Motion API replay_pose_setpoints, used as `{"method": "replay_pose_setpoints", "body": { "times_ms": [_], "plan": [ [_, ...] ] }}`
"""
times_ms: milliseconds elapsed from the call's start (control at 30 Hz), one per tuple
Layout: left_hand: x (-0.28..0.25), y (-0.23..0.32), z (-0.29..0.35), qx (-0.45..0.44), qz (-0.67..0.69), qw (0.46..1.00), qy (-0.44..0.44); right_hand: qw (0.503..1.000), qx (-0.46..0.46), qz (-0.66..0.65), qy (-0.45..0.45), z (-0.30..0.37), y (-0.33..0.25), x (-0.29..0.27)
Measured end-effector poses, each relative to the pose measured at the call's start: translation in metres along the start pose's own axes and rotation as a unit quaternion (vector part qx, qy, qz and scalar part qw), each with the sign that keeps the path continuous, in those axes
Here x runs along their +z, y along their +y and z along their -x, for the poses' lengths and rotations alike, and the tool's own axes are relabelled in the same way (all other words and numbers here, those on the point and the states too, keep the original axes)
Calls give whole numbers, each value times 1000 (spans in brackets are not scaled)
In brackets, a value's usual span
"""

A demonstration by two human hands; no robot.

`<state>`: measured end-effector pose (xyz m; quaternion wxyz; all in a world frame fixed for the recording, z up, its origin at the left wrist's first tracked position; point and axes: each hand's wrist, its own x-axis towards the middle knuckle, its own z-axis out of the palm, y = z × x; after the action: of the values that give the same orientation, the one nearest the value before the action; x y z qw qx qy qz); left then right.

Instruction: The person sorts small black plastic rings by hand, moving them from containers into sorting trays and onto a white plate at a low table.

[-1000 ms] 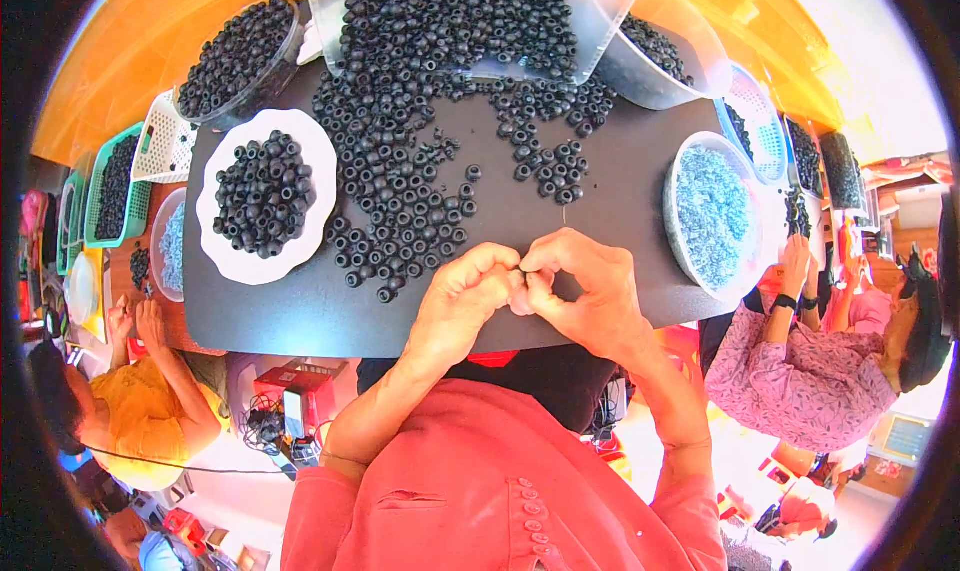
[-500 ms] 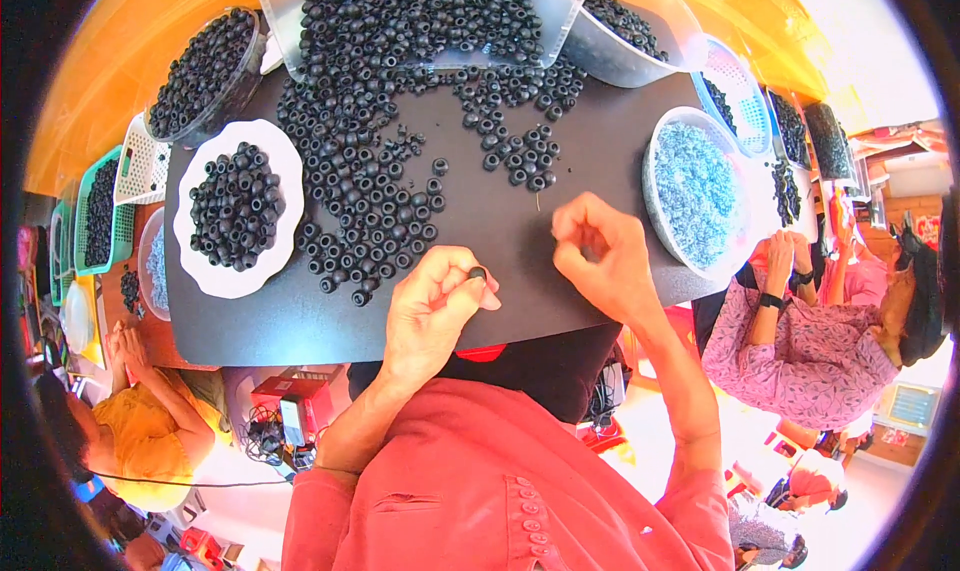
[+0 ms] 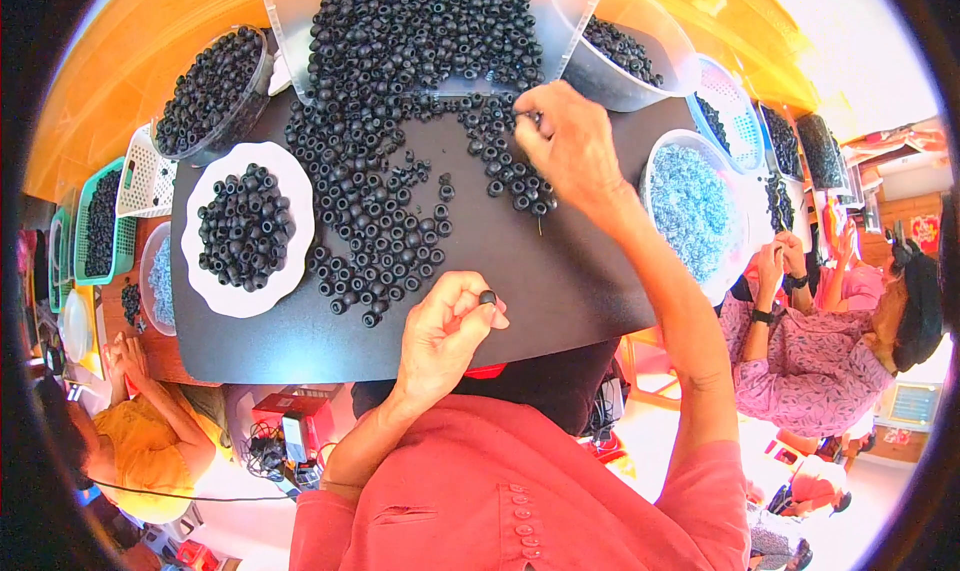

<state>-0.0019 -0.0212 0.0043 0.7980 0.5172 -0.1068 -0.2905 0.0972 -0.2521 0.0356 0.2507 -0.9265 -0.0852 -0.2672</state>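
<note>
My left hand [image 3: 445,333] is closed near the table's front edge, pinching one black bead [image 3: 487,297] between thumb and forefinger. Farther off, my right hand [image 3: 575,146] reaches over a small cluster of black beads [image 3: 517,179]; a dark bead [image 3: 534,118] shows between its thumb and forefinger. The beads are round with wide holes. A larger spread of loose beads [image 3: 375,221] covers the table's left middle, running back to a clear plastic bin [image 3: 590,11] tipped toward me. Left of it, a white scalloped plate [image 3: 205,289] holds a heap of the same beads.
On the right stands a round tub [image 3: 741,186] of pale blue small pieces. Clear bowls of black beads [image 3: 215,81] [image 3: 625,51] flank the bin. Baskets [image 3: 122,233] line the left side. Other people sit left and right, their hands [image 3: 785,254] apart from mine.
My right hand has moved forward and left, from above the bare tabletop to the small bead cluster. My left hand keeps its bead. The whole view has shifted slightly.
</note>
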Motion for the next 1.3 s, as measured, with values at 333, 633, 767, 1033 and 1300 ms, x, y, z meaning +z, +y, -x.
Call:
{"method": "replay_pose_setpoints", "body": {
  "times_ms": [333,633,767,1033,1300],
  "plan": [
    [0,-4,-2,9,-26,1000,-3,988,7,134,-70,-1,19,11],
    [2,-4,-4,14,-19,1000,-1,994,82,-62,-38,20,7,-2],
    [4,5,-6,-3,-52,999,11,958,201,-203,-1,36,-20,-10],
    [3,45,-56,332,-558,758,67,848,242,-471,24,84,-43,-6],
    [11,31,-70,311,-639,703,33,786,231,-574,7,92,-38,3]
  ]
}}
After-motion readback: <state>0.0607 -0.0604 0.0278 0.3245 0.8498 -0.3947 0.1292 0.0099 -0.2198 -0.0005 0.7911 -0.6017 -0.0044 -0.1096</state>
